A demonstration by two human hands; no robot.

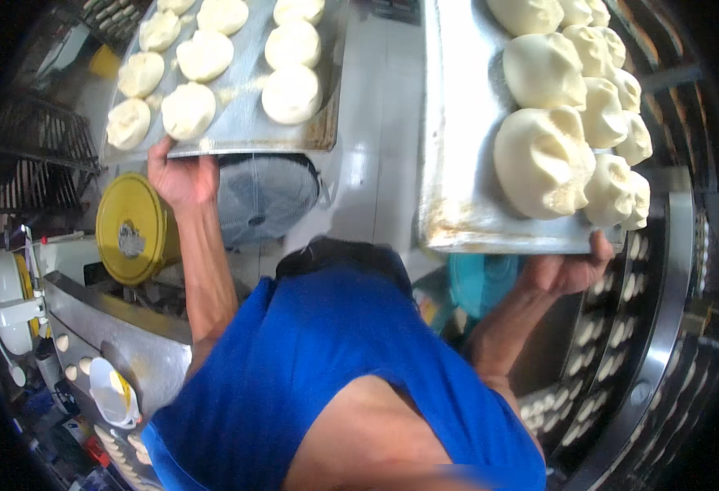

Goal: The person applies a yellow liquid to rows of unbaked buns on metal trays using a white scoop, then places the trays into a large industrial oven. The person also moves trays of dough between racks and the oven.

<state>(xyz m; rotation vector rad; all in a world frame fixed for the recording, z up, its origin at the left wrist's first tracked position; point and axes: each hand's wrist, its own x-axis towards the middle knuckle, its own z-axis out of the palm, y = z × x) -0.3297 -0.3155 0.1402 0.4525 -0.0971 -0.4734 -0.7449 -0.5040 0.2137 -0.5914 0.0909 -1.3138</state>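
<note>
My left hand [184,178] grips the near edge of a metal baking tray [243,123], its thumb over the rim. Rows of round pale dough pieces [189,112] lie on that tray, some with a crumbly or powdery patch between them. On the other side, my right hand [565,270] holds a second metal baking tray [457,184] by its near edge, thumb up and fingers hidden beneath. Larger, smooth dough pieces [540,162] with creased tops crowd its right part. Both trays are held up off the floor, apart from each other.
Below the left tray stand a round fan [261,196] and a yellow lidded bucket [129,230]. A teal container [485,282] is under the right tray. Racks holding rows of dough [605,331] line the right. A steel worktable [145,362] with a white plastic container [111,393] is at left.
</note>
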